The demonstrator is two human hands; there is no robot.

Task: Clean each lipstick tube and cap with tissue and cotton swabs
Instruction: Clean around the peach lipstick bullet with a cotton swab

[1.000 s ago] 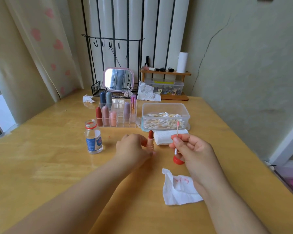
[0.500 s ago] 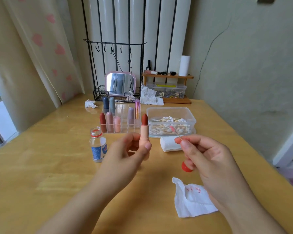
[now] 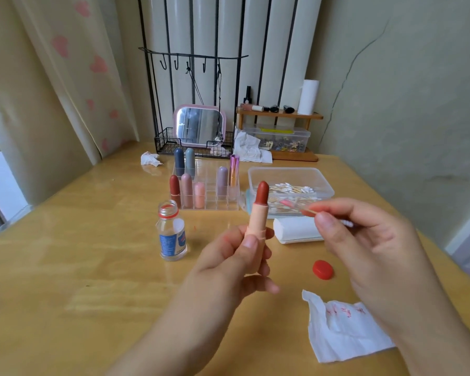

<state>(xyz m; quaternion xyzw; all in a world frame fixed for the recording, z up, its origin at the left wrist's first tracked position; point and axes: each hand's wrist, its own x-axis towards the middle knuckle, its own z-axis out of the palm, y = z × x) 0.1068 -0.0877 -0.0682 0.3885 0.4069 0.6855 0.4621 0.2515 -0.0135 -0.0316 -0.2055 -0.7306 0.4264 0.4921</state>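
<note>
Two hands work above the wooden surface (image 3: 65, 267), and I place everything from the clear organizer (image 3: 209, 191) that stands upright at its middle. Just right of the organizer sits the plastic box of cotton swabs (image 3: 291, 185), with a folded tissue pad (image 3: 296, 229) touching its near side. Nearer to me and to the right of the organizer lies a stained tissue (image 3: 342, 332), flat, with red smears on it. In front of the organizer, my left hand (image 3: 228, 270) has fingers and thumb curled round an uncapped lipstick tube (image 3: 257, 226), held upright with the dark red bullet fully out. My right hand (image 3: 364, 240) pinches a cotton swab (image 3: 296, 207) at its far end, its pink-stained tip pointing at the tube but apart from it. Just left-front of the organizer stands an open small bottle (image 3: 173, 234); its red bottle cap (image 3: 323, 269) lies well to the right, near the stained tissue.

I judge the risk here is the exposed bullet: a swab stroke that slips could gouge or snap it. The already soiled tip may smear colour back onto the casing. A careless elbow could tip the open bottle.
</note>
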